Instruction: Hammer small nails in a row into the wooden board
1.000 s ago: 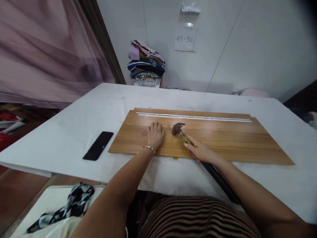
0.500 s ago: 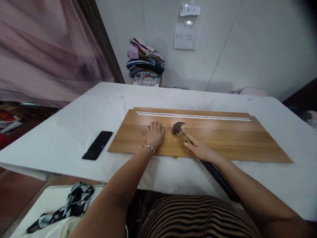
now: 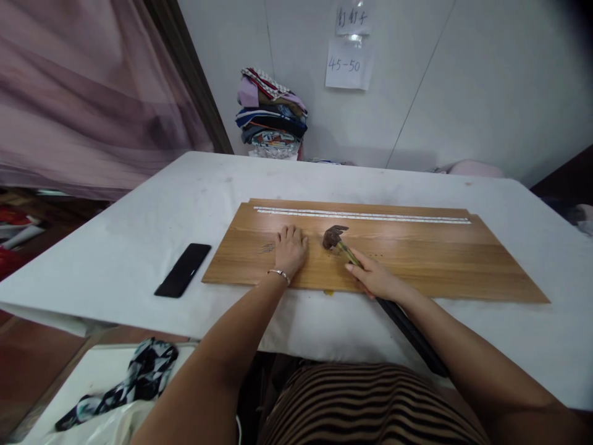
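Observation:
A wide wooden board [image 3: 417, 247] lies on the white-covered table. My left hand [image 3: 290, 250] rests flat on its left part, palm down, fingers spread a little, with a bracelet at the wrist. Several small nails [image 3: 266, 248] lie on the wood just left of that hand. My right hand [image 3: 374, 277] is wrapped round the handle of a claw hammer [image 3: 334, 237]; the rusty head is over the board's middle, and the black end of the handle reaches back under my forearm. A few small dark points show in the board right of the hammer.
Two white measuring strips [image 3: 361, 215] run along the board's far side. A black phone [image 3: 183, 270] lies left of the board on the white table [image 3: 125, 247]. Folded cloths [image 3: 273, 117] are stacked by the wall. A white stool [image 3: 83, 371] with patterned fabric is at lower left.
The view has tilted very slightly. Both hands and the hammer have stayed almost where they were.

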`<state>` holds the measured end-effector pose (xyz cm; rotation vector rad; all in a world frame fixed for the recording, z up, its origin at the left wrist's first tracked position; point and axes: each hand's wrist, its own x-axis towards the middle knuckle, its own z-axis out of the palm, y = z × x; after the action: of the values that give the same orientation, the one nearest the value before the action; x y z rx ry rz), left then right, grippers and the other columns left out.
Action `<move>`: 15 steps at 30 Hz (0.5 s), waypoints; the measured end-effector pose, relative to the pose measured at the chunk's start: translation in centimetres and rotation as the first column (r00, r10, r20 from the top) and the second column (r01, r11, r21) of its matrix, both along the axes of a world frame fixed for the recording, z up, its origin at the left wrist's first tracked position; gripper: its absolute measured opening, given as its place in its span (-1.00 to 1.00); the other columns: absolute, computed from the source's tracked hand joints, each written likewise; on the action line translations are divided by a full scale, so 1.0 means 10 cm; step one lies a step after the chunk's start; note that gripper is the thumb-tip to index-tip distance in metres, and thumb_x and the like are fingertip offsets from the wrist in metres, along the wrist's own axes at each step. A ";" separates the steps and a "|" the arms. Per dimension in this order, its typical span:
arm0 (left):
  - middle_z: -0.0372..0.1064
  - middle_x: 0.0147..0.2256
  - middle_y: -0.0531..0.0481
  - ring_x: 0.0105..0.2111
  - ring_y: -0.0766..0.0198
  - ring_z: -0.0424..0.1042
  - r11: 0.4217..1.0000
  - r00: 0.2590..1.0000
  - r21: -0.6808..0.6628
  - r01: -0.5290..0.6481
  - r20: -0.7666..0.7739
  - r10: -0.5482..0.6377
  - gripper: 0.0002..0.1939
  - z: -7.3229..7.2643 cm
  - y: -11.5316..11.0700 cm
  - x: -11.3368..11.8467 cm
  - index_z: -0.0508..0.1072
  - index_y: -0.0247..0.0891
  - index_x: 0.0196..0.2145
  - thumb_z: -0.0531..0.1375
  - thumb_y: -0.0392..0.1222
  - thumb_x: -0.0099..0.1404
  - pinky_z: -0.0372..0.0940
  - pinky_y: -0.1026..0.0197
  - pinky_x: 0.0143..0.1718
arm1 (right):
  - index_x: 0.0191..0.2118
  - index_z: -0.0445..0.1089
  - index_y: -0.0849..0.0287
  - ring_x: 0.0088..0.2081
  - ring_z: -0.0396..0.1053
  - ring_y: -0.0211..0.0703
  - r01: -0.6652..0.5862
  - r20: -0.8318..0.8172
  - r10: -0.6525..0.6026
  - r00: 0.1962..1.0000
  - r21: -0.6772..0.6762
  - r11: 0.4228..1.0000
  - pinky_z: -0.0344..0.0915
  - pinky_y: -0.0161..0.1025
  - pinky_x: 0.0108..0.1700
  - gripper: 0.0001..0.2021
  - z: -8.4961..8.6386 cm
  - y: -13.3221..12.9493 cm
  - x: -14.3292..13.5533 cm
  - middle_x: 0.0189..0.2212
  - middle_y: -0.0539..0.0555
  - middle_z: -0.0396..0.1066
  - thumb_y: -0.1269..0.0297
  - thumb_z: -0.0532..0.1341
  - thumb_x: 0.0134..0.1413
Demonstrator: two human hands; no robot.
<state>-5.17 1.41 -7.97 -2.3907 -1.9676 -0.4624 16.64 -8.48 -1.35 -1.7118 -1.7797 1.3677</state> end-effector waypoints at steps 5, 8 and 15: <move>0.28 0.18 -0.21 0.23 -0.06 0.15 1.000 1.000 -0.004 0.000 -0.002 0.000 -0.63 0.00 0.00 0.00 0.40 -0.24 0.00 -0.07 -0.10 0.40 0.08 -0.16 0.21 | 0.41 -0.12 0.00 -0.67 0.11 -0.45 -0.006 -0.020 0.005 1.000 -0.016 1.000 0.11 -0.42 -0.64 -0.41 -0.02 -0.01 0.01 -0.39 0.00 0.34 0.15 -0.02 0.33; 0.29 0.18 -0.21 0.23 -0.06 0.15 1.000 1.000 0.014 0.005 -0.007 -0.005 -0.62 -0.01 0.01 0.00 0.40 -0.24 0.01 -0.08 -0.10 0.40 0.08 -0.16 0.21 | 0.42 -0.14 0.02 -0.64 0.13 -0.42 -0.005 0.001 0.005 1.000 -0.017 1.000 0.17 -0.40 -0.59 -0.40 -0.03 0.00 0.01 -0.41 0.00 0.34 0.12 -0.03 0.33; 0.28 0.19 -0.20 0.23 -0.06 0.15 1.000 1.000 0.010 -0.004 -0.007 0.004 -0.64 -0.03 0.02 0.00 0.40 -0.24 0.00 -0.06 -0.09 0.40 0.08 -0.16 0.21 | 0.42 -0.15 0.00 -0.66 0.11 -0.42 -0.023 -0.004 0.023 1.000 -0.019 1.000 0.15 -0.40 -0.61 -0.40 -0.03 0.01 0.00 -0.43 -0.02 0.32 0.13 -0.03 0.32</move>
<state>-5.21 1.62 -8.29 -2.3787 -1.9621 -0.4625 16.68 -8.41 -1.70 -1.7019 -1.7957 1.4010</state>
